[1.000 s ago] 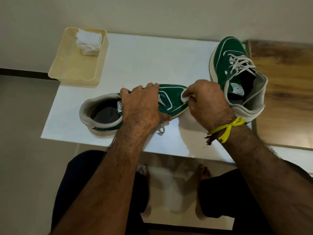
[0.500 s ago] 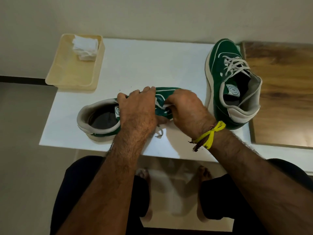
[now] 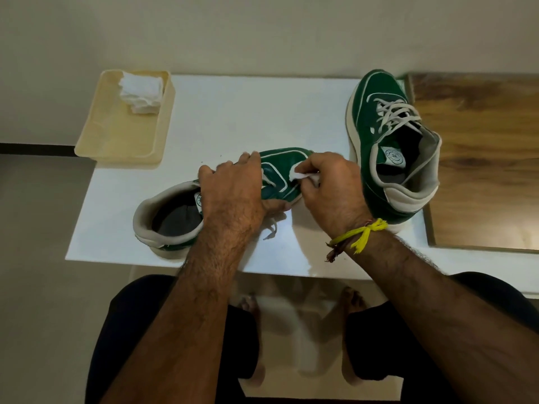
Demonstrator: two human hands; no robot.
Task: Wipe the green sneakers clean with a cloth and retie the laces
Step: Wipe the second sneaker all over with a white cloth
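Near sneaker (image 3: 278,182): green, pale sole and heel collar, lying at frame centre on white table (image 3: 233,112), toe toward upper right, heel opening toward lower left; loose lace end (image 3: 271,230) trailing on the table below it.
Left hand (image 3: 233,193): clamped over the sneaker's midsection, fingers curled across the top, thumb underneath at the near side.
Right hand (image 3: 332,191): fingers pinching a small white cloth (image 3: 300,174), cloth touching the toe area.
Yellow thread band (image 3: 360,239): tied on the right wrist.
Second sneaker (image 3: 390,147): right of centre, upright, laces threaded, toe toward the top of the frame, just beside the right hand.
Cream tray (image 3: 116,141): upper left, overhanging the table's corner; folded white cloths (image 3: 141,93) at its far end.
Wooden surface (image 3: 481,158): right edge.
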